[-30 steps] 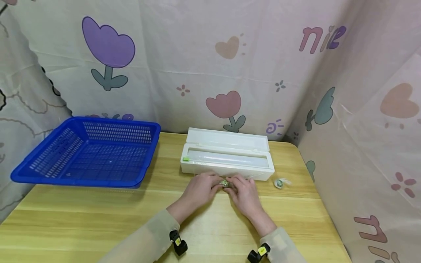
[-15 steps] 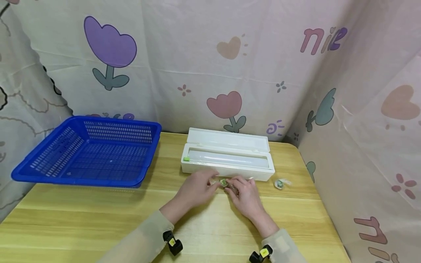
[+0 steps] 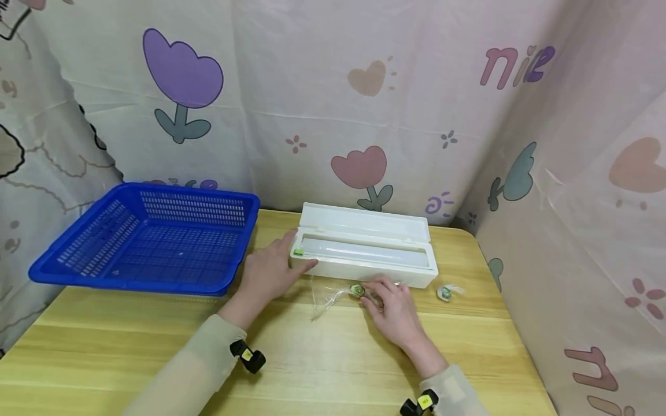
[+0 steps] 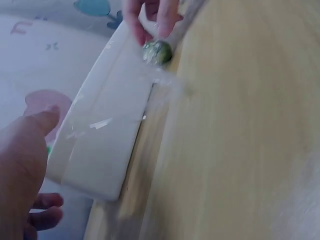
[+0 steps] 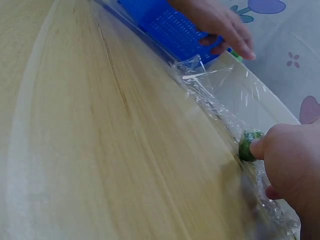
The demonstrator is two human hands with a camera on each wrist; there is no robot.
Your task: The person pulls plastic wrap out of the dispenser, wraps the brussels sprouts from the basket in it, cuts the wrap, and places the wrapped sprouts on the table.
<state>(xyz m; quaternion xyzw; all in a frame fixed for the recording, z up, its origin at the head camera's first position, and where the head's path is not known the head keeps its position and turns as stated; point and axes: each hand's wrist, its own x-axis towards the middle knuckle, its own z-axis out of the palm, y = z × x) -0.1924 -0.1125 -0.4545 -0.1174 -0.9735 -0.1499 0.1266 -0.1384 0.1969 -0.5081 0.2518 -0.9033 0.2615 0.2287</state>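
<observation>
My right hand [image 3: 398,312] pinches a small round green item [image 3: 356,290] partly covered in cling film, in front of the box. Loose cling film [image 3: 326,303] trails left from it across the table. The white cling film box [image 3: 364,268] stands with its lid raised, a roll [image 3: 364,253] inside and a green slider [image 3: 298,252] at its left end. Around that left end my left hand [image 3: 267,268] spreads its thumb and fingers, holding nothing. In the left wrist view the green item [image 4: 159,52] shows between the right hand's fingertips.
A second small wrapped item [image 3: 444,293] with a twisted film tail lies right of the box. The large blue basket [image 3: 140,287] stands at the left on the wooden table [image 3: 322,370]. A patterned curtain [image 3: 291,86] hangs behind and at both sides.
My left hand has let go of the film by the green item and moved left to the box's end. The right hand stays on the item. The view has shifted slightly.
</observation>
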